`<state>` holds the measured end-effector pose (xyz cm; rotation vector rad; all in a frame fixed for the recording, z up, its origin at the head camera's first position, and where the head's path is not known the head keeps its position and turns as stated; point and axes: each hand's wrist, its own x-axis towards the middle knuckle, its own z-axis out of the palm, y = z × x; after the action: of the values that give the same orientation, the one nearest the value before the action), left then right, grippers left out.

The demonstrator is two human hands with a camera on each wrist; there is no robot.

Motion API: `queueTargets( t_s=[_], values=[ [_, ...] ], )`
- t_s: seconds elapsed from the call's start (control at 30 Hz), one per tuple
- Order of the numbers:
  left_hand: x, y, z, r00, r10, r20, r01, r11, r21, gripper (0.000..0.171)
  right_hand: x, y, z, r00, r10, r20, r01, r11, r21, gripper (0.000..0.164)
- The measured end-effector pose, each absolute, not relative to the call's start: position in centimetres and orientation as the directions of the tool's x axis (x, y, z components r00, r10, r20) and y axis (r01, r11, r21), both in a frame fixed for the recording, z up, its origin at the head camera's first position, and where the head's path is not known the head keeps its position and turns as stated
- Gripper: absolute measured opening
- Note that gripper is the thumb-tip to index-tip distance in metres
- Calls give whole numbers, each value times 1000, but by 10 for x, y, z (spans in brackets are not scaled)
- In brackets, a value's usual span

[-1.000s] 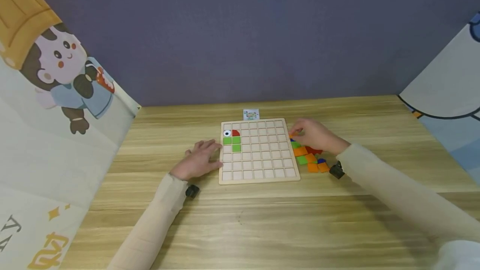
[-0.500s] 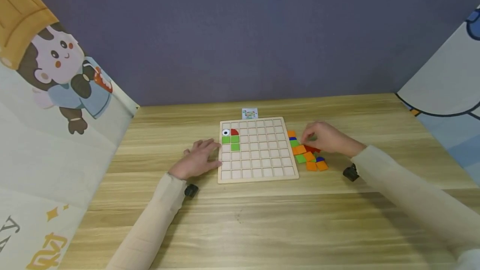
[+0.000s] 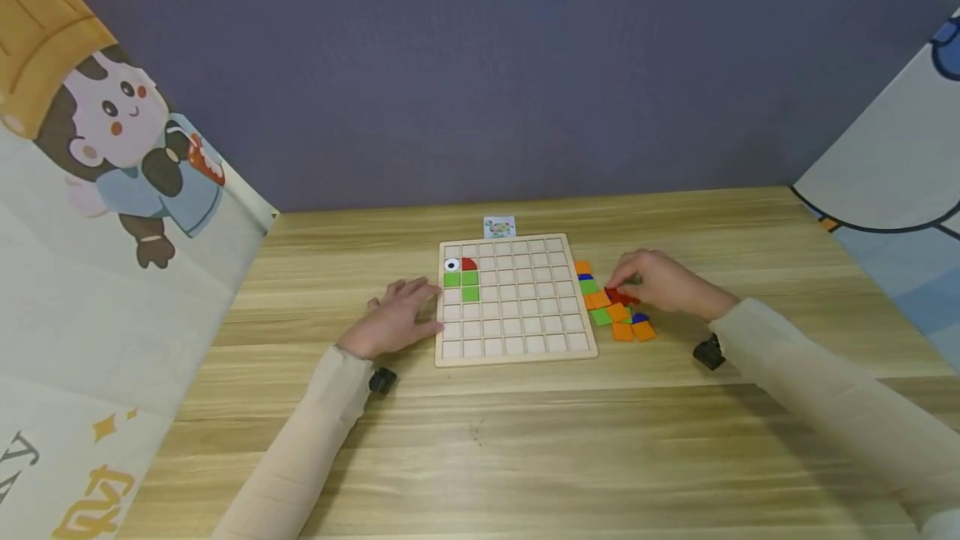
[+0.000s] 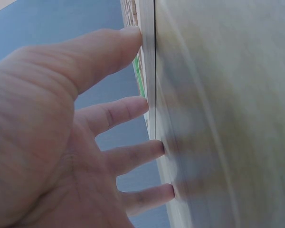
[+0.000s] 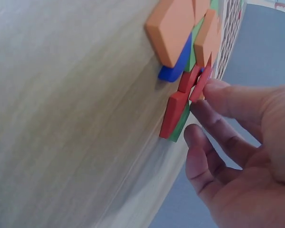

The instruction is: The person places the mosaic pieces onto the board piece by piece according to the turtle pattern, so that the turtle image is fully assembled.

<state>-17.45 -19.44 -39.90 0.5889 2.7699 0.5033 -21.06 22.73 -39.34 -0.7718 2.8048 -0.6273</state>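
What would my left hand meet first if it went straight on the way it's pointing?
The wooden board; your left hand looks right up against its left edge, though exact contact is hard to judge.

The left grip (image 3: 393,321) spreads its fingers (image 4: 130,156) while the right grip (image 3: 654,277) pinches between thumb (image 5: 237,99) and forefinger (image 5: 221,128).

Tile pile (image 3: 617,312) right of board (image 3: 524,326)

Since a second ago, the right hand (image 3: 663,283) has shifted rightward and slightly down, right of frame centre, uncovering the topmost orange piece (image 3: 582,267); its fingers (image 5: 219,96) now seem to pinch a red piece (image 5: 201,85), though small and partly hidden.
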Motion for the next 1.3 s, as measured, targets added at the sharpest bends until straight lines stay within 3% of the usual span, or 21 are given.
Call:
queueTargets(
  t_s=[0.3,0.6,0.9,1.3],
  values=[
    [-176,-195,-400,-884,431,-180,342,859,380,62,-207,225,-394,-844,-535,-36,-471,772,-427,8],
    [-176,-195,-400,-885,433,-174,344,858,382,63,-206,223,-395,-857,-511,-61,-437,786,-438,15],
    [-175,-195,-401,-884,430,-182,341,861,378,63,-207,220,-396,-868,-490,-82,-409,799,-442,12],
    [-176,-195,-403,-884,431,-180,344,862,373,62,-205,220,-397,-854,-520,-18,-454,761,-463,14]
  ],
)
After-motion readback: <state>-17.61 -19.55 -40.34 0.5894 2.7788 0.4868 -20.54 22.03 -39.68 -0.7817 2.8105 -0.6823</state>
